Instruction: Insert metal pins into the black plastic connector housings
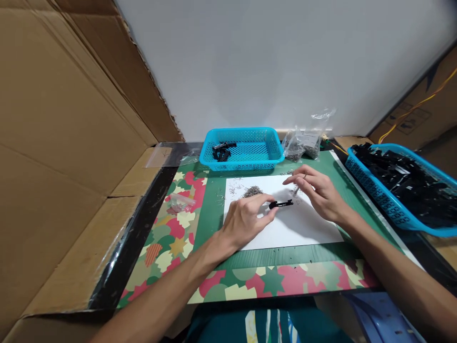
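A small, narrow black plastic part [285, 203] lies over the white sheet of paper [285, 233], its left end pinched between the thumb and fingers of my left hand [246, 216]. My right hand [319, 190] hovers just above and to the right of that part, not touching it. Its thumb and fingers are drawn together around a thin silvery thing [296, 191], too small to name. Behind my left hand is a heap of tiny metal pieces [253, 191], with more scattered loose on the paper's left side.
A blue basket [246, 166] at the back holds a few black parts. Another blue basket [387, 200], heaped with black parts, stands on the right. Clear bags of metal pieces [311, 148] lean at the wall. A small plastic bag [181, 202] lies left; cardboard [71, 119] walls that side.
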`<state>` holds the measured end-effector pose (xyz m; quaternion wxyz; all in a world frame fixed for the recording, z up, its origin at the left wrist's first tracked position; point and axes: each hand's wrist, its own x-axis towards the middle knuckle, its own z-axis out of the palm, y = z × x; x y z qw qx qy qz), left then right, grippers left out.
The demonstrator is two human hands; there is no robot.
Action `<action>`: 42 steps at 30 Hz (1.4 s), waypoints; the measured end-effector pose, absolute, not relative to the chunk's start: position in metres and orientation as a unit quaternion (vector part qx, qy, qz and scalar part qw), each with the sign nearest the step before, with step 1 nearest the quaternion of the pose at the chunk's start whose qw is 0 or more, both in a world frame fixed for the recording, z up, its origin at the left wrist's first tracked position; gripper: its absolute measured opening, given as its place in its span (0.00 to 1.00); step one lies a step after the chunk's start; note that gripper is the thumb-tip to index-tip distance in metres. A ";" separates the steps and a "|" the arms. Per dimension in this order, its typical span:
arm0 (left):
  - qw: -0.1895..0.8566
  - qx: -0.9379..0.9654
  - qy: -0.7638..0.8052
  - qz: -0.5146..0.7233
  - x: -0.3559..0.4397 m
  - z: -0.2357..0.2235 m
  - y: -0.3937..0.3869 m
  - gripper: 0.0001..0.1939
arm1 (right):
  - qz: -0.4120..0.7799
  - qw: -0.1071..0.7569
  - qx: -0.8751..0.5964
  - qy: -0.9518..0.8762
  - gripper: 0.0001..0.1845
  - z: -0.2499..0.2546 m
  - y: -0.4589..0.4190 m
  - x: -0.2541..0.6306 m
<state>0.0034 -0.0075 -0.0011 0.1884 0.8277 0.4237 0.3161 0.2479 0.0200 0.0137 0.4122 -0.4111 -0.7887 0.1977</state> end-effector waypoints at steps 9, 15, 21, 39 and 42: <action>0.159 0.846 0.425 0.279 0.006 -0.014 -0.007 0.09 | 0.512 0.382 -0.373 -0.673 0.19 0.010 0.023 0.242; 0.146 0.851 0.416 0.286 0.008 -0.016 -0.008 0.10 | 0.467 0.327 -0.371 -0.733 0.14 0.008 0.018 0.238; 0.132 0.860 0.403 0.284 0.009 -0.017 -0.008 0.08 | 0.364 0.263 -0.406 -0.796 0.10 0.011 0.013 0.232; 0.087 0.871 0.391 0.283 0.010 -0.022 -0.008 0.07 | 0.307 0.247 -0.426 -0.815 0.07 0.010 0.010 0.228; 0.098 0.871 0.391 0.280 0.010 -0.020 -0.008 0.07 | 0.302 0.251 -0.422 -0.817 0.06 0.009 0.010 0.229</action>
